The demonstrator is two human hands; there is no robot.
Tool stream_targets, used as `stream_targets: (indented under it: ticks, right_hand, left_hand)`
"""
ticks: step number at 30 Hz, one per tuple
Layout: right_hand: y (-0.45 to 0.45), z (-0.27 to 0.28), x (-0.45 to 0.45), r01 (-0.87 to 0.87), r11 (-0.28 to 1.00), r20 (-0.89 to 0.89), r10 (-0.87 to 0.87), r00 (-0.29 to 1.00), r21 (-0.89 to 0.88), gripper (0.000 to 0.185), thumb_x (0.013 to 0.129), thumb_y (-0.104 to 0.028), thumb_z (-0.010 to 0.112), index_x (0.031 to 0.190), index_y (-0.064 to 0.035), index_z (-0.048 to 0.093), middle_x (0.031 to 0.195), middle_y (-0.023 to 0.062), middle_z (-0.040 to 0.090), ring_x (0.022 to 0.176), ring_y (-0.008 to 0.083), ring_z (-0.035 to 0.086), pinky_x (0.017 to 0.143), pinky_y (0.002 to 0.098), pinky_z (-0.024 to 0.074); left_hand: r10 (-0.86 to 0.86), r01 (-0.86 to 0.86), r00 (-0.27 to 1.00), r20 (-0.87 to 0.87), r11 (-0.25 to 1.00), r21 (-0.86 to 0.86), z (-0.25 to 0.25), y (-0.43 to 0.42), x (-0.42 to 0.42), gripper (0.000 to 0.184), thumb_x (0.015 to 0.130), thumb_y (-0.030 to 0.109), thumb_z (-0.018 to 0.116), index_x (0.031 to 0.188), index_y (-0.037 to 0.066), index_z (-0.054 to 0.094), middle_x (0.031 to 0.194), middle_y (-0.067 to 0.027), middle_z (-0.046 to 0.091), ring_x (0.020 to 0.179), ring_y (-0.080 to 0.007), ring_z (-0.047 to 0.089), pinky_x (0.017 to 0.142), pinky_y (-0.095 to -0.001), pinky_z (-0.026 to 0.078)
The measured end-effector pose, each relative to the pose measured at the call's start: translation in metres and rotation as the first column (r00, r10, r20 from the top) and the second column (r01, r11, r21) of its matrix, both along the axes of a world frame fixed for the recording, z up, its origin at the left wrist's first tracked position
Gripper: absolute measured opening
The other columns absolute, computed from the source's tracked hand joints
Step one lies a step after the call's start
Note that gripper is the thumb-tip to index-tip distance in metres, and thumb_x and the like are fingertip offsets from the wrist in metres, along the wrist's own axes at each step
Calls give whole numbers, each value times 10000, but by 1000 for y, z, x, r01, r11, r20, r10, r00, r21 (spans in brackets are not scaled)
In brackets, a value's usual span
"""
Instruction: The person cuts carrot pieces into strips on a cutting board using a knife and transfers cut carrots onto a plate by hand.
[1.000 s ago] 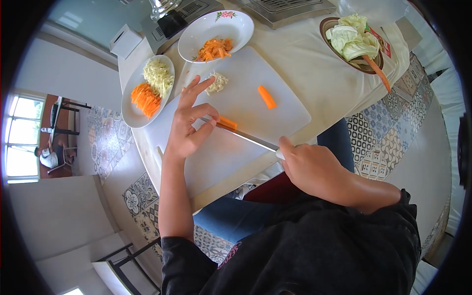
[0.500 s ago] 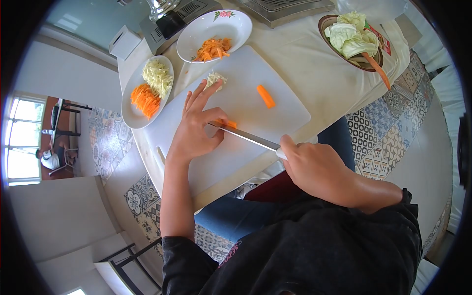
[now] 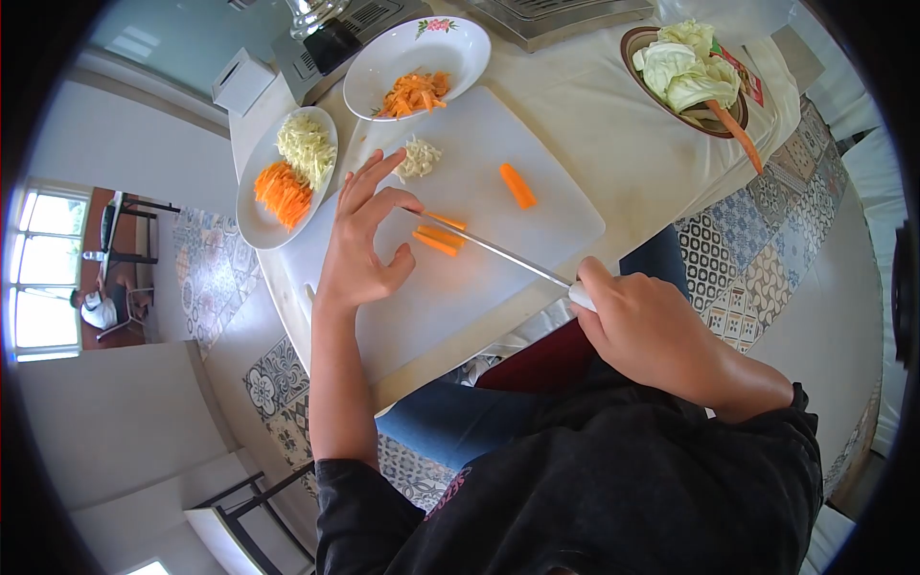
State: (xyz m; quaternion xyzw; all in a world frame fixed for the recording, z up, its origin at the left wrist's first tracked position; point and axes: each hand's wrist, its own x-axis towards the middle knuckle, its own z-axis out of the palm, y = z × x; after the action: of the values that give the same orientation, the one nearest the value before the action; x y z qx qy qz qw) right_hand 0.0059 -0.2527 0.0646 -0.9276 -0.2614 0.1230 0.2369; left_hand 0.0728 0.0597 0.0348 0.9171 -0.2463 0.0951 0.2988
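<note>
My right hand [image 3: 642,321] is closed round the white handle of a kitchen knife [image 3: 508,256], its blade slanting up to the left over a white cutting board [image 3: 551,230]. At the blade's tip is the index finger of my left hand [image 3: 359,249]; its thumb and fingers are apart, with nothing visible between them. Cut carrot pieces [image 3: 438,241] lie on the board under and beside the blade. Farther right on the board rests a carrot chunk [image 3: 517,186]. A small pile of chopped pale pieces [image 3: 418,159] sits beyond my left fingertips.
An oval plate [image 3: 251,222] at left bears shredded carrot and shredded cabbage. Behind the board, a flowered white bowl [image 3: 470,56] contains orange carrot shavings. A brown-rimmed bowl [image 3: 630,43] at right holds cabbage leaves and a carrot [image 3: 736,136]. Metal stoves stand at the back.
The knife and my right hand have shifted slightly right and the blade has risen. My left thumb and index finger have parted and moved back, leaving separate carrot pieces exposed.
</note>
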Motion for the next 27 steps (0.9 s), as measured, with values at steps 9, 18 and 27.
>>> stream_targets:
  ticks: [9,18,27]
  right_hand:
    - [-14,2,8,102,995,-1,-102,995,1,201,938,-151,553,978,33,480,655,232,621,616,431,629,564,520,505]
    - [-14,3,5,73,996,-98,-67,993,57,217,938,-167,566,951,32,479,651,231,617,639,436,632,585,514,511]
    - [16,-2,2,-39,997,-100,46,994,65,237,949,-179,565,887,29,471,588,212,594,547,407,622,512,495,502]
  left_hand:
    - [122,-122,992,-41,993,-1,2,-3,-2,547,591,25,649,1133,78,595,1174,-119,604,1155,-347,538,1130,-514,296]
    - [122,-113,990,70,986,-123,2,2,-1,347,674,-2,644,1019,34,644,1027,-116,648,1042,-316,583,959,-401,424]
    - [194,-198,975,106,980,23,-10,-17,-1,434,1045,311,390,1406,97,499,1457,-122,497,1397,-327,393,1168,-474,234]
